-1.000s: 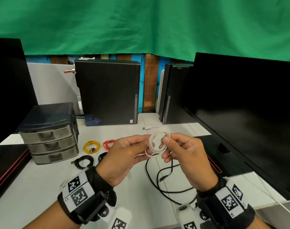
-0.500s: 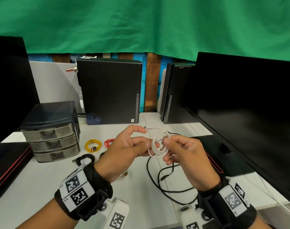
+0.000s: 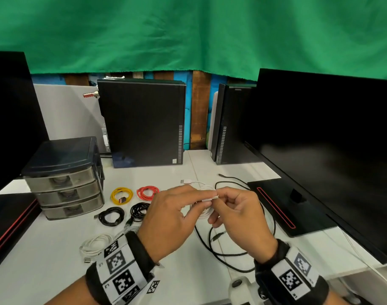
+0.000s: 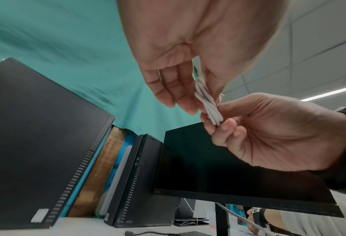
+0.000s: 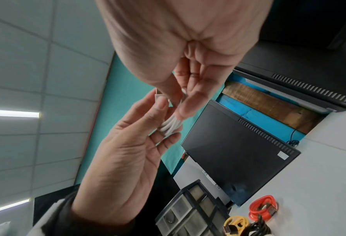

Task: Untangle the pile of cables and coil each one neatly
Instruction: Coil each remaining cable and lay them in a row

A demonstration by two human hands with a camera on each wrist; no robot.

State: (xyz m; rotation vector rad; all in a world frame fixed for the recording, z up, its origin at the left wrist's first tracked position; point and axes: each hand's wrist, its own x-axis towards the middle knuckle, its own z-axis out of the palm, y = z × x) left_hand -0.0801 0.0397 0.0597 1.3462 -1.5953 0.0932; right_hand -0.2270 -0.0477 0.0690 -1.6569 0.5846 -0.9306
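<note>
Both my grips pinch the white cable coil (image 3: 206, 213) above the loose black cable (image 3: 236, 252); I'd tuck its plug next.

We see a smooth white rubbery cable (image 3: 206, 213), a glossy white bench (image 3: 56, 243), matt black computer cases (image 3: 141, 124) at 12 o'clock, creased green cloth (image 3: 188, 31) above, rough wood (image 3: 200, 111), and smoky translucent plastic drawers (image 3: 64, 186) at 9 o'clock.

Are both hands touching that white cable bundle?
Touching. The left wrist view shows the white cable bundle pinched by the left hand and gripped at its lower end by the right hand.
</note>
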